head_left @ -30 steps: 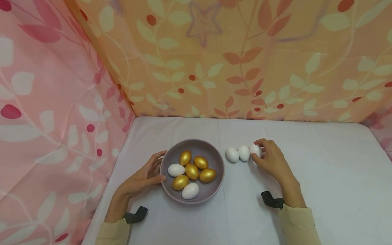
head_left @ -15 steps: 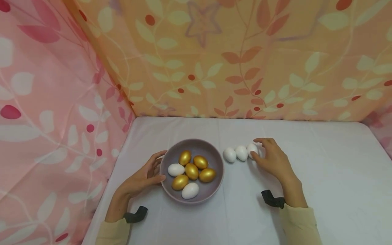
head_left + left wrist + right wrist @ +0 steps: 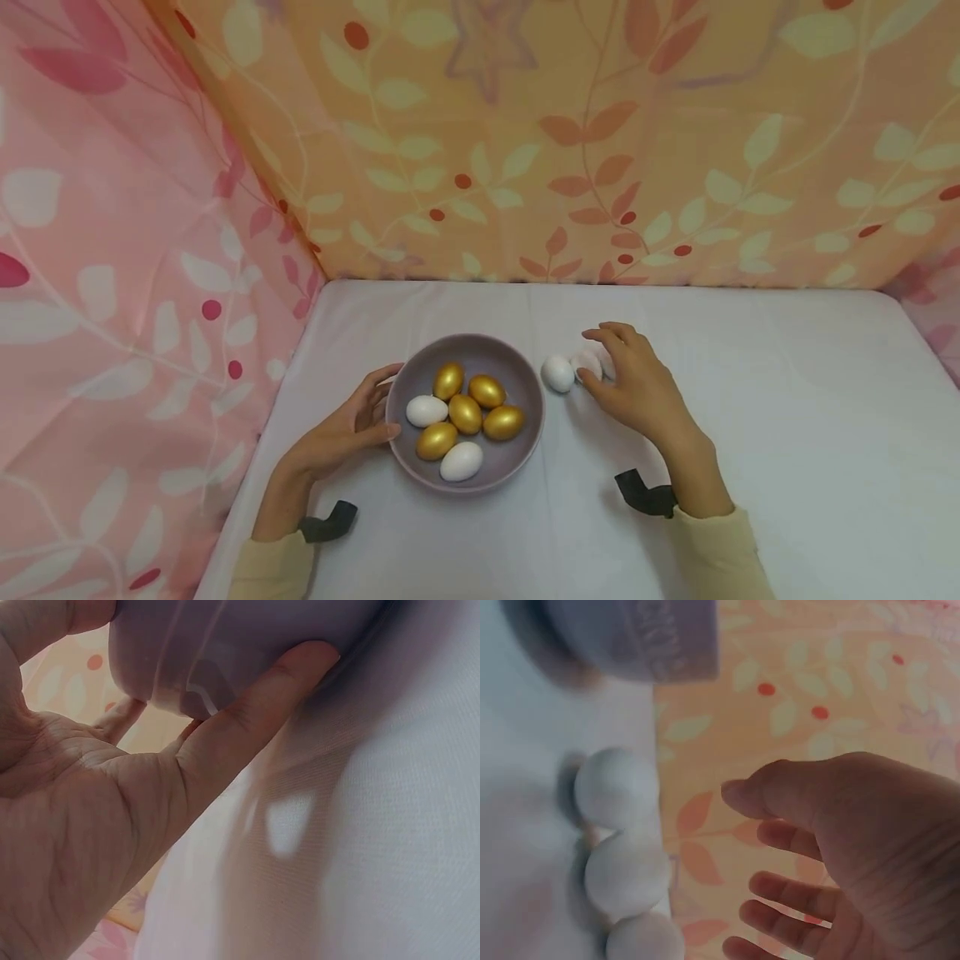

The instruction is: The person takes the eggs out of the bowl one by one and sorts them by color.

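Against the left side of the purple bowl [image 3: 483,483] rests my left hand [image 3: 341,437], its thumb and fingers spread along the outer wall. Inside the bowl lie several golden eggs [image 3: 465,414] and two white eggs, one at the left [image 3: 427,412] and one near the front [image 3: 461,461]. Three white eggs stand in a row on the table to the right of the bowl; the nearest to it is this egg [image 3: 557,373]. My right hand [image 3: 641,387] hovers over the row with nothing in its grasp, partly hiding the other two. The right wrist view shows its fingers [image 3: 791,889] apart from the eggs [image 3: 619,787].
A white cloth covers the table [image 3: 810,417]. Orange patterned fabric [image 3: 585,150] rises behind its far edge, and pink patterned fabric [image 3: 150,275] hangs along the left side. Dark curved mounts [image 3: 645,493] sit at both wrists.
My right hand has let go of the rightmost white egg and moved left above the row. The row had shifted slightly left toward the bowl. My left hand stays at the bowl.
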### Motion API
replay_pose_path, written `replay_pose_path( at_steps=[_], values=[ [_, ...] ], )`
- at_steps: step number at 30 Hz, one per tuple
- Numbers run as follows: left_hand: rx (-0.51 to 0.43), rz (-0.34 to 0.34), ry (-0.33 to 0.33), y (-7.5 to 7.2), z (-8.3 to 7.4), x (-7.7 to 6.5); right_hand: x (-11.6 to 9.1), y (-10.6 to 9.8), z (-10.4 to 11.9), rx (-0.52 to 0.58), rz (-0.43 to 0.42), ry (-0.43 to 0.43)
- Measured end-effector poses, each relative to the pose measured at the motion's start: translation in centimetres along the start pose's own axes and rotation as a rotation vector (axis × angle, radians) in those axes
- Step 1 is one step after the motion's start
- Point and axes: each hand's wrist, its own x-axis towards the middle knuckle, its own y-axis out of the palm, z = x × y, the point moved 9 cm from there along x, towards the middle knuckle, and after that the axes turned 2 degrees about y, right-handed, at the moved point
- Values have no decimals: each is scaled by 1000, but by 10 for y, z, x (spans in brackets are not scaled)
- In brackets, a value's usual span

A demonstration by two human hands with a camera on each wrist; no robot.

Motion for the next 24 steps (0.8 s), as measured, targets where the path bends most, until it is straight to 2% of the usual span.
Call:
replay_pose_path(
  at_steps=[5, 12, 15, 21, 24],
  values=[
    [-31, -3, -29, 2, 7, -5, 3, 3, 32, 30, 52, -111],
    [-4, -15, 10, -1, 1, -2, 13, 6, 79, 33, 119, -258],
    [2, -2, 11, -1, 0, -1, 14, 14, 97, 47, 154, -329],
    [7, 0, 8, -3, -2, -2, 18, 51, 127, 155, 377, -401],
    [-3, 3, -2, -3, -1, -1, 21, 65, 142, 173, 467, -434]
  ],
)
